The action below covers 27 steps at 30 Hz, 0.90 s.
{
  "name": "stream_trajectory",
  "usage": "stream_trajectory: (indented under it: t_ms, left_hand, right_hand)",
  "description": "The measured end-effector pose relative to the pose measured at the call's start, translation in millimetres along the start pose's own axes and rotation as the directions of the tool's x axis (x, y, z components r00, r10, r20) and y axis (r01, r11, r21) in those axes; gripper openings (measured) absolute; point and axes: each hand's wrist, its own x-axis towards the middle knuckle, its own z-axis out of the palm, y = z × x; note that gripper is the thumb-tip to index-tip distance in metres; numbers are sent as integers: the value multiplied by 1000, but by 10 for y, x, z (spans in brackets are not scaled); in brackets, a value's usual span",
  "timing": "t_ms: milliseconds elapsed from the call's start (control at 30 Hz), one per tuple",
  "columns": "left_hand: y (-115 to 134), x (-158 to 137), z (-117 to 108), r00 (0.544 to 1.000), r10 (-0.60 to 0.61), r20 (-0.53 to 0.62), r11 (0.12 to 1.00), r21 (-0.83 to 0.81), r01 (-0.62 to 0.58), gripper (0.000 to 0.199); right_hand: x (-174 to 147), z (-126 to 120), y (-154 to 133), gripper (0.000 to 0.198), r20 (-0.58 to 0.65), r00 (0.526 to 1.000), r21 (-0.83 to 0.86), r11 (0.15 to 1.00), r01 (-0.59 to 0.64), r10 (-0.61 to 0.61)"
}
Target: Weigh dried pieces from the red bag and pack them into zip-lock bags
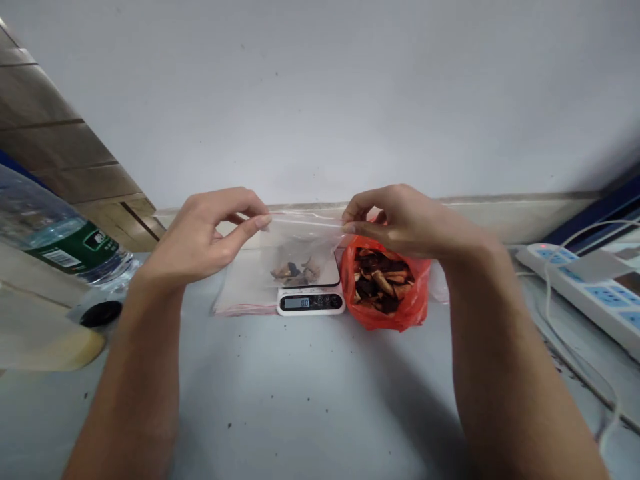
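Observation:
A clear zip bag (305, 233) is stretched between my two hands, its white zip strip running across the top. My left hand (220, 223) pinches the left top corner, and my right hand (390, 220) pinches the right one. Brownish dried pieces (297, 270) lie at the bottom of the bag. Behind and below it is a small white digital scale (311, 302), whose display reads 0.0. Just under my right hand, a red plastic bag (387, 320) stands with its mouth spread, full of dark brown dried slices (383, 280).
Flat plastic bags (240, 290) lie left of the scale on the grey table (280, 393). A large water bottle (75, 233) with a green label leans in at far left, near a black round object (101, 313). At right are a white power strip (590, 287) and cables. A wall stands behind.

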Motion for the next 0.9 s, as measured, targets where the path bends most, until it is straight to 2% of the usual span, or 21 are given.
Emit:
stream_trajectory:
  t_ms: [133,233,333,433,567,633,667,700,767,800,833,867,900]
  left_hand:
    - [124,12,-6,999,23,-29,999,49,-21,15]
    - [280,42,30,991,127,-36,988,91,-124,16]
    - [473,110,174,975,221,-22,968,127,-216,17]
    - [662,194,376,963,248,-108,963,134,-233,17]
    - [801,267,578,947,282,-156,955,139,-261,8]
    - [792,276,652,948,294,-121,953,111,-282,7]
    - [769,275,691,950,298,-94,953,90,-290,7]
    - [738,271,733,952,300,-64,953,64,-296,8]
    - [665,261,824,954,301,10,954,10,-301,13]
    - [631,257,871,952,301,52,954,-15,-300,15]
    - [603,254,917,950,297,98,955,-33,-295,17]
    - [585,252,958,947,286,145,958,-41,-283,18]
    - [576,251,994,944,268,193,963,-40,-265,18]
  right_hand:
    - [-32,-65,-34,9,7,1000,-63,998,-14,14]
    - [-54,-108,-119,15,147,987,59,996,62,-70]
    - [-69,-110,-195,22,320,932,202,974,106,-168]
    - [-127,-104,-139,12,351,918,225,968,109,-184]
    - [-377,-223,132,24,234,958,309,947,87,-164]
    - [-553,-340,277,31,109,992,334,942,18,-57]
    - [-639,-401,343,35,-4,1000,333,943,-11,14]
    - [-718,-456,405,39,-154,985,318,948,-24,77]
    - [-849,-527,530,43,-457,877,206,977,-54,145]
    - [-901,-534,600,43,-556,821,111,991,-80,129]
    - [-946,-516,678,45,-602,794,1,994,-110,88]
    - [-984,-472,765,48,-594,803,-115,984,-139,44]
    - [-1018,-401,857,52,-539,842,-228,960,-160,12]
